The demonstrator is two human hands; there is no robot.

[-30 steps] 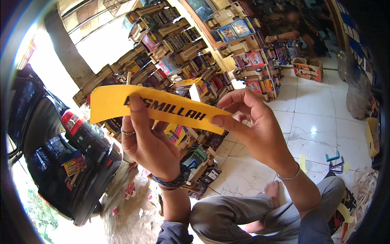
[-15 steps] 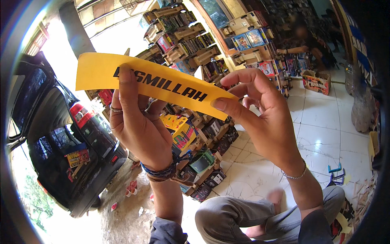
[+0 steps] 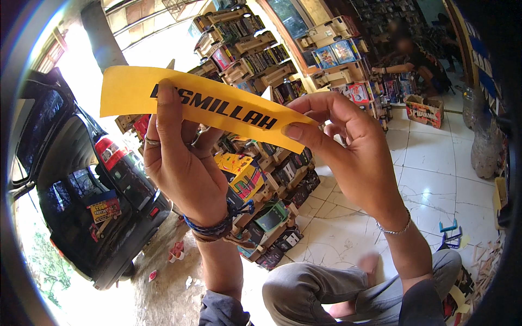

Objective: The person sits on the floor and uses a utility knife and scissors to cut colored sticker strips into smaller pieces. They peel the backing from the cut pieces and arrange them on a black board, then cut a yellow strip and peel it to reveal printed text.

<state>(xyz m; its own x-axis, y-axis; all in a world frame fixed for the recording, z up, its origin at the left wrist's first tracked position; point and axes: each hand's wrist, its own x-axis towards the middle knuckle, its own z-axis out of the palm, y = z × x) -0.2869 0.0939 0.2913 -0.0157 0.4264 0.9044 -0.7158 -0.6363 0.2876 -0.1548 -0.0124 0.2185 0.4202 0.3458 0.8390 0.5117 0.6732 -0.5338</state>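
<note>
A long yellow sticker strip [image 3: 128, 92] with bold black lettering is held up in front of me, sloping down to the right and slightly curved. My left hand [image 3: 182, 157] pinches it left of its middle, thumb on the printed face and fingers behind. My right hand [image 3: 353, 152] grips its right end, the thumb on the front and the index finger curled behind the edge. The strip's left end sticks out free past my left thumb. My left hand's fingertips are partly hidden behind the strip.
Wooden toy trucks [image 3: 239, 70] with printed panels stand stacked ahead. A dark car [image 3: 109, 217] with its tailgate raised is at left. A person [image 3: 418, 65] sits in the doorway near a printed carton [image 3: 424, 111]. Wood scraps [image 3: 486, 261] lie at right on the tiled floor [image 3: 429, 163].
Both hands and the strip have shifted very slightly up and to the left. The right index finger has come closer to the strip's upper edge.
</note>
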